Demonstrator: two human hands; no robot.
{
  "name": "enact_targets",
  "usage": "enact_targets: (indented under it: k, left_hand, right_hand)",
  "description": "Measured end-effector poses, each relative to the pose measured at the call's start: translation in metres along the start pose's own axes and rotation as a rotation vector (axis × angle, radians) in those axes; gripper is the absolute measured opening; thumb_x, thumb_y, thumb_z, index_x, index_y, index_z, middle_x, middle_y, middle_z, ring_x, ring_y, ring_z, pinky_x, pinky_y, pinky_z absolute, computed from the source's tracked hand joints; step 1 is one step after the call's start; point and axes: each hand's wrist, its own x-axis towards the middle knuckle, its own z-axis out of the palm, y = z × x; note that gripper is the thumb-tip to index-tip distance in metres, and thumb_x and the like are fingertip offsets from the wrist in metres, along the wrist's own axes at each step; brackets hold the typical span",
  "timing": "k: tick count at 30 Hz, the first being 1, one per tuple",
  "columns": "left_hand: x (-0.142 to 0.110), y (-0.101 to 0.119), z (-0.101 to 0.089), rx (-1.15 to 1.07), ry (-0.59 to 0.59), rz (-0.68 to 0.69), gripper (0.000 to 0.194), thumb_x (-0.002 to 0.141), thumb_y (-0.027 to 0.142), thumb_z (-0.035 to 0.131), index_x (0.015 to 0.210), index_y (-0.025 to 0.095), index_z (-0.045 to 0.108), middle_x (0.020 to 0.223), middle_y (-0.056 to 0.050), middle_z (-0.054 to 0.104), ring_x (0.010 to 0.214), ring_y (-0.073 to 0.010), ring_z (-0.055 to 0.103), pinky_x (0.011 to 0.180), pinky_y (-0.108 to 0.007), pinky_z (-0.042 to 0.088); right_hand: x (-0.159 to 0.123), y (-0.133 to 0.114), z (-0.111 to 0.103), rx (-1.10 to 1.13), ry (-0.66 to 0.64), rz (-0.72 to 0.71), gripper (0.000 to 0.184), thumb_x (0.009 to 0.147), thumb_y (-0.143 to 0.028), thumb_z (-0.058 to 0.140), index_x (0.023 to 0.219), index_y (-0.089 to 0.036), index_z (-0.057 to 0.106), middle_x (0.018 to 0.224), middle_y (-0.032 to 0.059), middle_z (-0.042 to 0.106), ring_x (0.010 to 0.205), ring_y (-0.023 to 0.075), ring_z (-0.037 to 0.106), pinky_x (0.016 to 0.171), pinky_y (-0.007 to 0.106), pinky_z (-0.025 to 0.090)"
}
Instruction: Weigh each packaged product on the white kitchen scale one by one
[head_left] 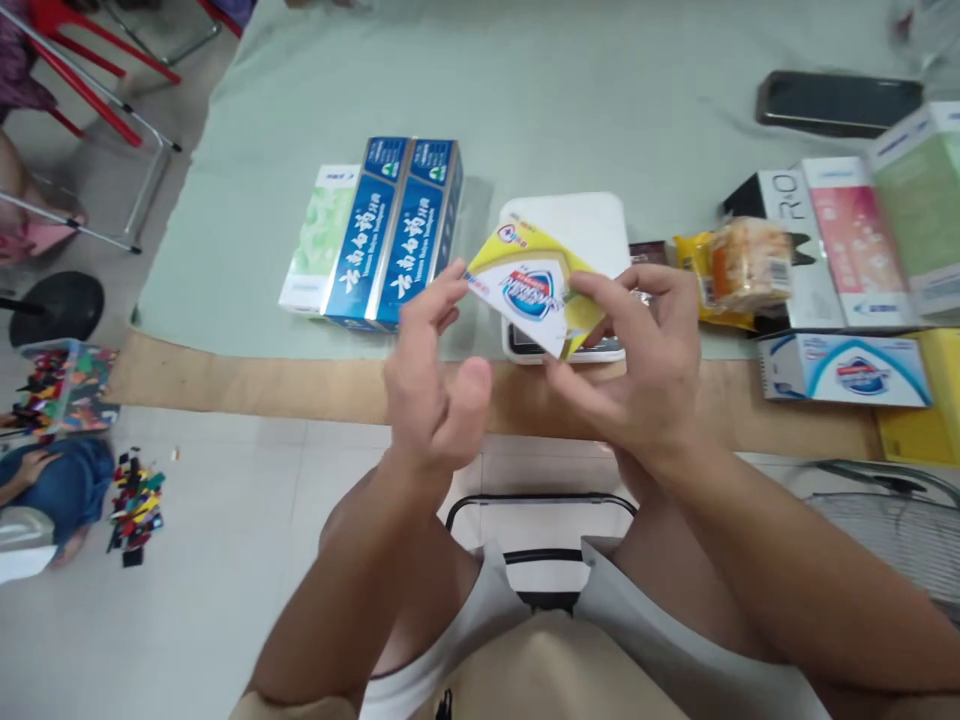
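Note:
In front of me I hold a yellow and white soap box point(529, 290), tilted with one corner up. My right hand point(637, 365) pinches its right side between thumb and fingers. My left hand point(435, 385) is at the box's left corner, its index fingertip near or touching it and its thumb held apart. Under the soap box lies a white kitchen scale point(577, 215), partly hidden, with a dark display strip along its near edge. To the left stand two blue toothpaste boxes point(394, 235) beside a green and white box point(322, 240).
On the right are a wrapped snack point(750, 262), a pink box point(855, 240), a blue and white soap box point(847, 370), a yellow container point(919, 410) and a phone point(838, 103). A person sits on the floor at left near scattered building bricks point(136, 505). A red chair point(82, 50) stands beyond.

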Motion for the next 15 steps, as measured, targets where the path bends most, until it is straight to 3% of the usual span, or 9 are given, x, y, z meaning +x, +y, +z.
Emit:
enact_targets:
  k: [3,7,12,15]
  left_hand:
    - [0.016,-0.008,0.032,0.076,-0.094,0.025,0.051,0.105,0.059,0.044,0.148,0.032,0.048,0.162,-0.011,0.048,0.154,-0.0312,0.045,0.124,-0.053,0.041]
    - [0.037,-0.023,0.056,0.243,0.023,-0.026,0.055,0.103,0.067,0.042,0.142,0.030,0.054,0.153,-0.010,0.054,0.153,-0.0315,0.044,0.128,-0.053,0.036]
    - [0.051,-0.030,0.070,0.329,0.030,-0.154,0.059,0.100,0.070,0.045,0.140,0.028,0.054,0.140,-0.011,0.062,0.139,-0.0333,0.057,0.118,-0.053,0.044]
    - [0.056,-0.022,0.082,0.327,0.071,-0.207,0.046,0.100,0.060,0.047,0.128,0.025,0.059,0.123,-0.010,0.069,0.122,-0.0303,0.067,0.105,-0.048,0.051]
  right_hand:
    - [0.005,0.023,-0.005,-0.006,-0.004,0.152,0.048,0.091,-0.030,0.064,0.138,-0.028,0.060,0.126,0.0126,0.051,0.095,0.0236,0.067,0.086,0.048,0.065]
    - [0.013,0.032,-0.016,-0.062,-0.060,0.210,0.062,0.089,-0.043,0.068,0.147,-0.024,0.054,0.134,0.0172,0.049,0.120,0.0350,0.062,0.103,0.060,0.059]
    - [0.019,0.028,-0.030,-0.074,-0.119,0.316,0.077,0.089,-0.046,0.069,0.156,-0.021,0.042,0.144,0.0206,0.047,0.140,0.0389,0.049,0.111,0.060,0.053]
    - [0.022,0.029,-0.034,-0.048,-0.259,0.379,0.073,0.093,-0.036,0.064,0.159,-0.018,0.040,0.149,0.0209,0.050,0.135,0.0365,0.055,0.109,0.055,0.054]
